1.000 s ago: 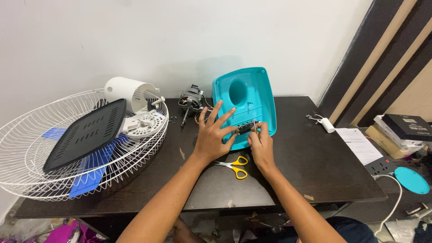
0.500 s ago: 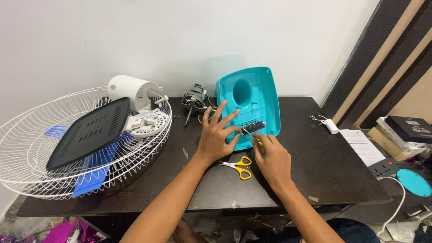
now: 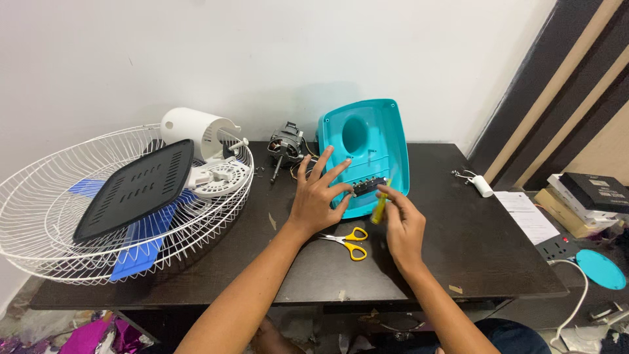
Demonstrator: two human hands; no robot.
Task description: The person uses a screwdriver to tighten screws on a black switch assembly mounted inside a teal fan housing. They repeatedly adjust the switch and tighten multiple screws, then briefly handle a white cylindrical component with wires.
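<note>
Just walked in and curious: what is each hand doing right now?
Left hand: open, fingers spread, pressing on the teal fan base.
Right hand: closed on a yellow-handled screwdriver.

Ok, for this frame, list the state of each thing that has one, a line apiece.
Teal fan base shell: turned over, hollow side up.
Black switch block: lying at shell's near edge, left hand on it.
Yellow-handled screwdriver: held in right hand.
Yellow scissors: closed, lying flat.
Fan motor: bare, out of housing.
White wire grille: detached, holding loose parts.
</note>
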